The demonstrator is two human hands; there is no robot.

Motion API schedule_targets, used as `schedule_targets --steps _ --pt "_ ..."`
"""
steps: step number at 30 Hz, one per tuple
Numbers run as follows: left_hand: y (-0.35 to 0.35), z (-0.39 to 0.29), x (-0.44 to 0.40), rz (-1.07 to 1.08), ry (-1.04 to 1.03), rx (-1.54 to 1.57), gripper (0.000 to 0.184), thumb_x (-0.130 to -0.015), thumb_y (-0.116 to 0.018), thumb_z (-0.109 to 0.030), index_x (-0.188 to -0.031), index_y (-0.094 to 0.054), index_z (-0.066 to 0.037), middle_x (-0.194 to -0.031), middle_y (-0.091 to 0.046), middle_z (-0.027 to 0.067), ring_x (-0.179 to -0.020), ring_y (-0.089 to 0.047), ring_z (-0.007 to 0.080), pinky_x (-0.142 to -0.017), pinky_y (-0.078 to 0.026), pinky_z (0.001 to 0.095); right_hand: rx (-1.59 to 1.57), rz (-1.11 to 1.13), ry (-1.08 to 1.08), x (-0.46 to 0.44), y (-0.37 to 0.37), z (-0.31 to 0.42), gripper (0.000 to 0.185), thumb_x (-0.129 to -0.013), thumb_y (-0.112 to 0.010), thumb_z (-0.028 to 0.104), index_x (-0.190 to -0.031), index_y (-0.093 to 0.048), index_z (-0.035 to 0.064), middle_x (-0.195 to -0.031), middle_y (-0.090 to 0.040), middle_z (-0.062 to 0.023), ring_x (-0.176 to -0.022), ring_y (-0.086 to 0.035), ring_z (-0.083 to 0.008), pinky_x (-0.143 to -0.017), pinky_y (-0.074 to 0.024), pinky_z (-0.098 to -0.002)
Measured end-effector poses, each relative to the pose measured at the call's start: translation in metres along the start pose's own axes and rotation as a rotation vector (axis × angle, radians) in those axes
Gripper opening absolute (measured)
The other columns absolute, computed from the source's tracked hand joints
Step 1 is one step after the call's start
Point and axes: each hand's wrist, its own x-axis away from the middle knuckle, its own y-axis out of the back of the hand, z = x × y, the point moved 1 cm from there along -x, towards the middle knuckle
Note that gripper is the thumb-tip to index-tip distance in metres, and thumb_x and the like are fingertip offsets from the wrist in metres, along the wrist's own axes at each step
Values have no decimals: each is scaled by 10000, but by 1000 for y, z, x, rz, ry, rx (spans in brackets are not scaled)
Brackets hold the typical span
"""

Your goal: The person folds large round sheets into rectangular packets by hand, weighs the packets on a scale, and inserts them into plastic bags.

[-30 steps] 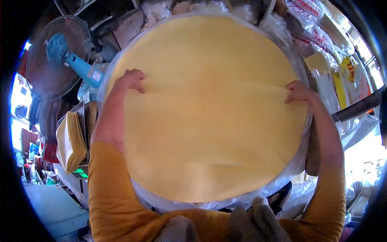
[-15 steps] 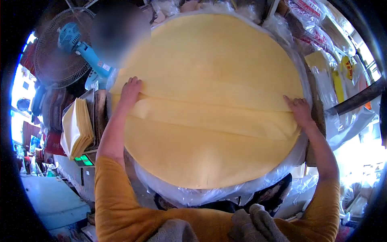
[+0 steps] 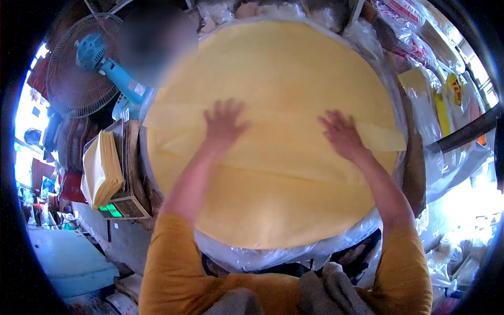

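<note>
A large round yellow sheet (image 3: 273,210) covers most of a round surface in front of me, with clear plastic film (image 3: 247,258) showing around its rim. A fold runs across the middle of the sheet, its ends reaching the left and right edges. My left hand (image 3: 224,126) is over the sheet left of centre, fingers spread and blurred by motion. On the right of centre, my right hand (image 3: 341,135) lies over the fold with its fingers apart. Neither hand holds anything. Whether the palms press on the sheet cannot be made out.
To the left stands a blue fan (image 3: 113,73) with a round wire cage. Below it, a stack of folded yellow sheets (image 3: 105,170) rests on a scale with a lit green display (image 3: 110,210). Plastic bags (image 3: 420,110) and a dark bar (image 3: 467,127) are on the right.
Both hands have left the sheet's side edges and moved inward toward its middle, fingers spreading. The folded band now lies flatter, its ends extending to the sides.
</note>
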Motion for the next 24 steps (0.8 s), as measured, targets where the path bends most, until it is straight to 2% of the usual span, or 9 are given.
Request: schedule_targets --steps 5,8,9,12,16,18,20,22,24 --pt "20 83 31 159 440 35 673 -844 -373 -571 -1403 -209 -235 -1481 -115 69 -1347 -87 362 -1013 -78 639 16 21 -292 55 7 -89 449 -899 -424 256 -1327 -335 154 -1397 -298 -103 -1295 -268 -279 -999 -210 -564" --pt "19 8 73 201 42 -6 675 -841 -439 -535 -1401 -215 -233 -1482 -95 70 -1358 -45 330 -1014 -75 638 -43 59 -332 66 20 -100 389 -881 -427 270 -1255 -436 165 -1320 -391 -92 -1259 -323 -255 -1005 -230 -511" --pt "6 -12 85 213 -180 84 667 -837 -460 -525 -1394 -243 -228 -1481 -104 60 -1360 -57 311 -1014 -88 634 -38 88 -312 69 28 -99 351 -870 -454 279 -1193 -478 143 -1225 -450 -101 -1189 -384 -273 -971 -271 -500" --pt "6 -22 83 149 -431 38 648 -834 -489 -504 -1378 -286 -216 -1481 -109 32 -1361 -78 279 -1018 -107 622 -86 194 -285 82 47 -99 267 -842 -522 298 -992 -577 83 -941 -583 -113 -969 -538 -300 -840 -385 -458" --pt "5 0 64 -134 -371 -95 495 -867 -496 -288 -1323 -365 -149 -1414 -291 49 -1332 -194 267 -1040 -164 557 -548 470 -219 129 17 -77 268 -845 -530 268 -722 -583 36 -639 -581 -94 -672 -610 -253 -581 -456 -379" --pt "17 -20 93 -143 -393 18 471 -833 -488 -122 -1290 -387 -74 -1374 -344 91 -1303 -259 272 -1064 -216 450 -720 859 -340 154 43 -16 254 -854 -508 226 -694 -583 43 -650 -601 -80 -690 -623 -201 -587 -459 -347" --pt "-17 -28 119 -118 -511 118 492 -809 -492 -77 -1286 -380 -39 -1378 -330 120 -1299 -264 280 -1073 -226 403 -715 870 -257 160 84 41 181 -826 -463 165 -760 -601 67 -763 -631 -138 -763 -625 -265 -691 -477 -393" --pt "7 -43 160 -52 -478 243 490 -800 -493 -67 -1273 -380 -8 -1375 -325 139 -1299 -263 284 -1078 -223 382 -302 307 -68 165 64 61 247 -791 -454 79 -1012 -564 78 -1066 -586 -121 -1004 -561 -238 -828 -444 -399" --pt "17 -55 193 -8 -512 319 485 -791 -500 -63 -1260 -394 0 -1367 -330 152 -1298 -267 287 -1081 -222 373 -207 79 129 162 63 84 407 -778 -443 49 -1183 -452 81 -1254 -443 -111 -1161 -433 -231 -927 -374 -405"
